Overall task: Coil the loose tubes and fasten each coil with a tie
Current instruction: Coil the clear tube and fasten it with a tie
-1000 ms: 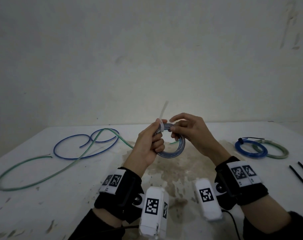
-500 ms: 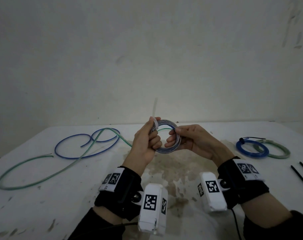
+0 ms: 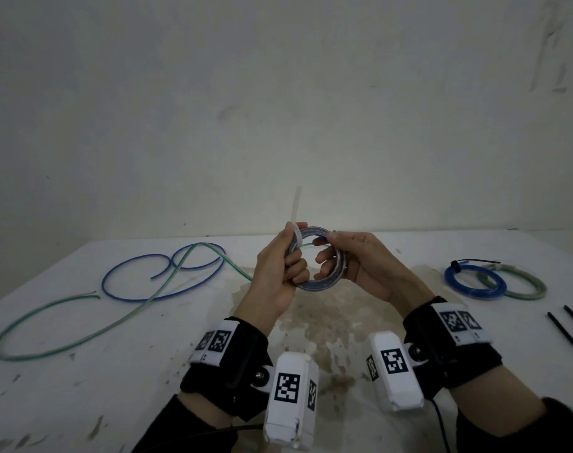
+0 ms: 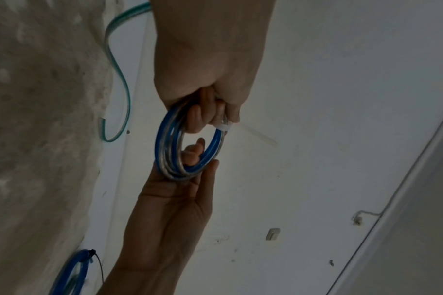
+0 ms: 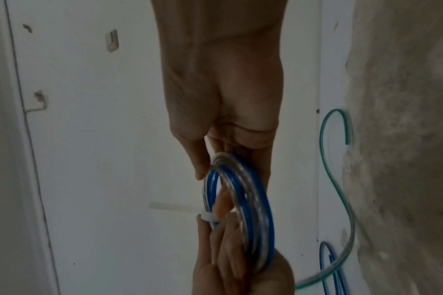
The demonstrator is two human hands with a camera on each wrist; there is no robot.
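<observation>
Both hands hold a coil of blue-striped clear tube in the air above the table. My left hand grips the coil's left side, thumb pressed at the white tie wrapped round it. The tie's tail sticks straight up. My right hand pinches the coil's right side, fingers curled through the ring. A loose blue tube and a loose green tube lie on the table at left.
Two tied coils, blue and green, lie at the right of the white table. Two black ties lie near the right edge. A brown stain marks the table's middle. A bare wall stands behind.
The right hand moved from the top of the coil near the tie to its right side. The coil has turned more edge-on and the tie's tail now stands more upright.
</observation>
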